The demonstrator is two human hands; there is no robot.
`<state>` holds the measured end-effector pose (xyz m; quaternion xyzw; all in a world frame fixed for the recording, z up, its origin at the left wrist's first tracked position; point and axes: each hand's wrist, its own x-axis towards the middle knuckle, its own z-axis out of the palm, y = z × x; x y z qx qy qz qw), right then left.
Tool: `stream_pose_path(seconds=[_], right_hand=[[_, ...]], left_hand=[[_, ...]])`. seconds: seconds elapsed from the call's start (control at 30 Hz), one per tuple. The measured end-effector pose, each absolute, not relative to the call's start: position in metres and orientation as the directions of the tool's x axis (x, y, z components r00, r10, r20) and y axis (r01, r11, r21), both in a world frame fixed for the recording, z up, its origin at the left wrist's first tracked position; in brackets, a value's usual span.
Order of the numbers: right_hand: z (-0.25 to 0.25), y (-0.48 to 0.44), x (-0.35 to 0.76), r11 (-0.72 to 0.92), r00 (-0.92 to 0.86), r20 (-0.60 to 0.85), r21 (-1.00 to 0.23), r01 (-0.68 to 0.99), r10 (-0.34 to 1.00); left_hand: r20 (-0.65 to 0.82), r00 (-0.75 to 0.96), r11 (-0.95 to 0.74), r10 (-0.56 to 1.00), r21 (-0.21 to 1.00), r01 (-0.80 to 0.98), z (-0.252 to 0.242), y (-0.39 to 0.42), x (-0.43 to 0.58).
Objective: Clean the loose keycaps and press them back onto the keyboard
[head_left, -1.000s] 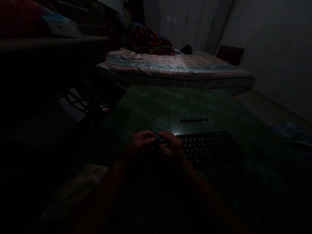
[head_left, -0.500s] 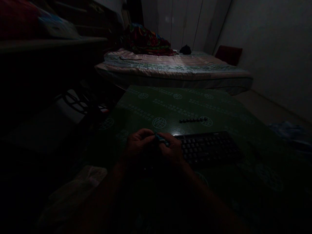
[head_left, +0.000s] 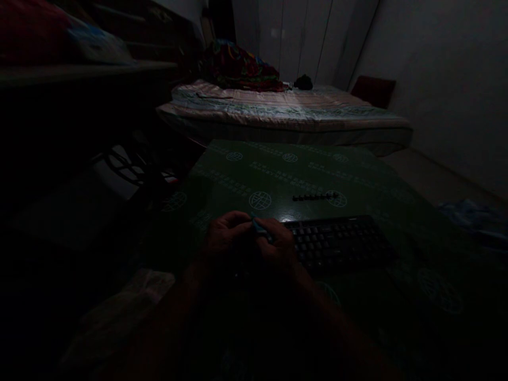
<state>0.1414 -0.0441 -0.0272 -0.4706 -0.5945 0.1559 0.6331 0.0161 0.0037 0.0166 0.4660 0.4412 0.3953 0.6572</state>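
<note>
Near left end of keyboard (head_left: 341, 241), right hand (head_left: 281, 243) is pinching blue-green object (head_left: 262, 231); left hand (head_left: 224, 233) is bunching fingers at its tip, cannot tell if pinching.

bed (head_left: 286, 129) with striped sheet (head_left: 257, 103) | heaped red patterned blanket (head_left: 242, 69) on bed | dark bundle (head_left: 304, 82) near blanket | pale wardrobe (head_left: 291, 42) behind bed

One head-worn view, directed forward and down over the keyboard (head_left: 345, 241).
The surface (head_left: 242, 177) is seen at close range from above, from the keyboard's near side. Beyond the keyboard, the bed (head_left: 278, 114) is viewed farther off, with tall panels (head_left: 291, 47) behind it most distant; a wall (head_left: 448, 74) well right of the keyboard is also taken in.
</note>
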Motion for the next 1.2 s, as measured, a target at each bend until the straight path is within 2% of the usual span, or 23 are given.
stream_pose_path(seconds=[0.17, 0.37, 0.7, 0.9, 1.03, 1.2], right_hand=[[-0.027, -0.044, 0.140, 0.501, 0.251, 0.599, -0.787, 0.359, 0.761], [-0.026, -0.044, 0.143, 0.455, 0.239, 0.555, -0.811, 0.367, 0.797], [-0.024, -0.045, 0.142, 0.541, 0.208, 0.657, -0.729, 0.419, 0.725], [-0.023, -0.045, 0.142, 0.539, 0.196, 0.642, -0.743, 0.398, 0.741], [-0.024, -0.045, 0.144, 0.512, 0.179, 0.612, -0.761, 0.397, 0.770], [-0.024, -0.046, 0.142, 0.559, 0.172, 0.664, -0.720, 0.412, 0.728]], left_hand=[[-0.183, 0.327, 0.233, 0.927, 0.965, -0.121, 0.016, 0.005, 0.015], [-0.145, 0.330, 0.160, 0.933, 0.987, -0.021, 0.019, 0.004, 0.014], [-0.190, 0.351, 0.198, 0.917, 0.980, 0.013, 0.017, 0.006, 0.011], [-0.155, 0.385, 0.171, 0.910, 0.985, -0.008, 0.014, 0.007, 0.007], [-0.189, 0.426, 0.191, 0.885, 0.981, 0.037, 0.017, 0.007, 0.004], [-0.182, 0.418, 0.171, 0.890, 0.983, 0.063, 0.017, 0.008, 0.002]])
